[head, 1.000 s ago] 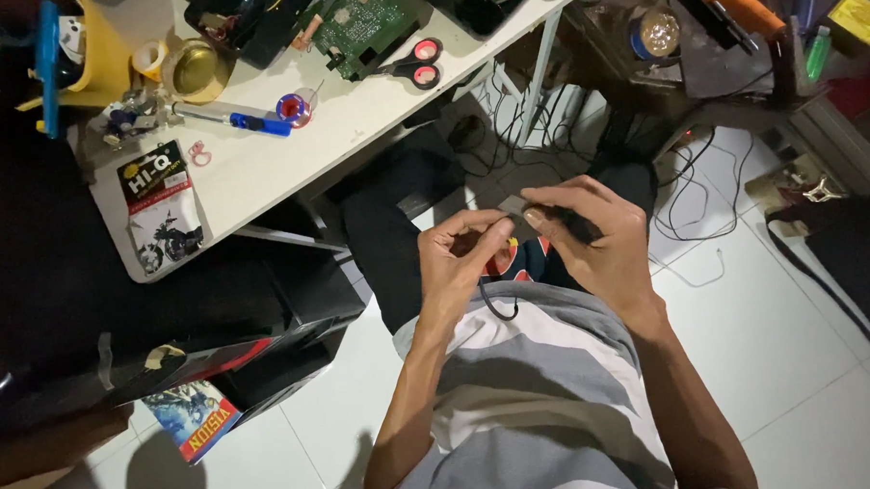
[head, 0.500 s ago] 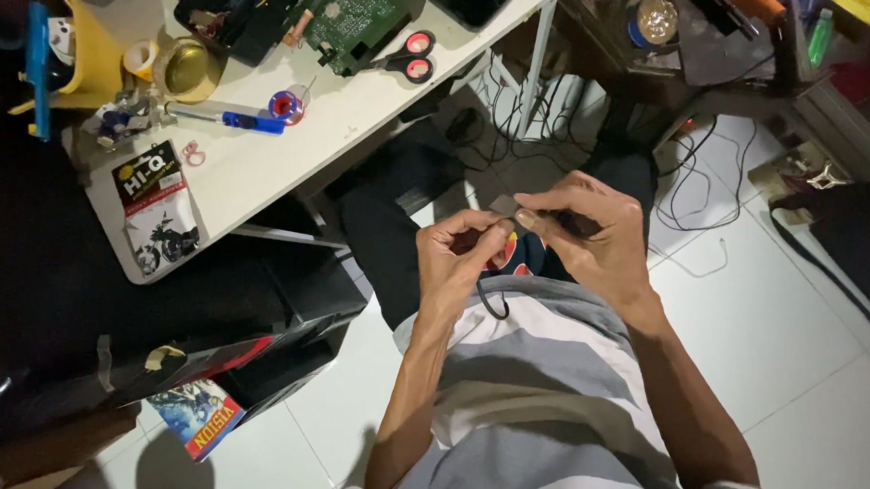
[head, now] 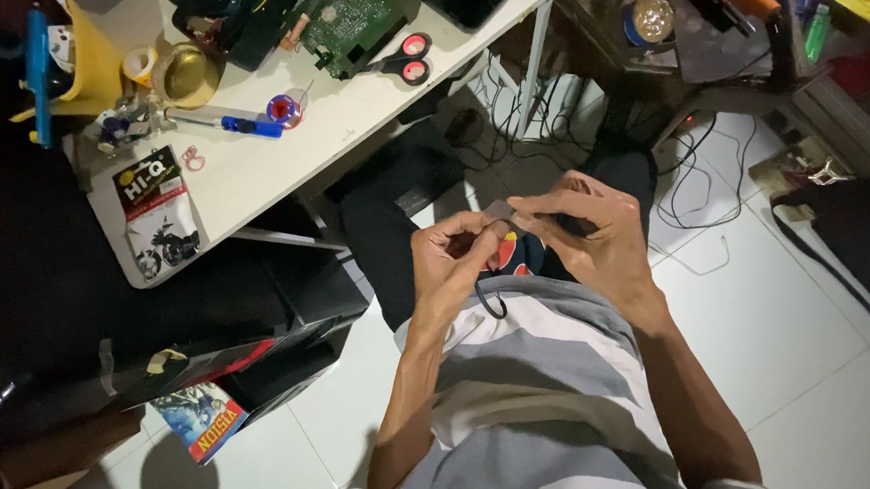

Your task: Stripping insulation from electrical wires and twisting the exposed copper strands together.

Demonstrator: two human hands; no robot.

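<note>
My left hand (head: pixel 452 258) and my right hand (head: pixel 594 234) meet in front of my chest, above my lap. Between the fingertips of both sits a small dark flat part (head: pixel 499 211) with a yellow spot under it. A thin black wire (head: pixel 488 300) loops down from my left hand over my grey and white striped shirt. My left fingers are curled around the wire end. My right thumb and forefinger pinch the small part. What the part is I cannot make out.
A white table (head: pixel 287 153) stands at upper left with a green circuit board (head: pixel 350 21), red-handled scissors (head: pixel 404 58), a blue-handled tool (head: pixel 238 123), a brass bowl (head: pixel 186 75) and a printed packet (head: pixel 156 214). Black boxes (head: pixel 168 331) lie on the tiled floor; cables (head: pixel 703 182) trail at right.
Both hands stayed together at the chest. The fingers shifted slightly on the small part, and the camera view moved a little.
</note>
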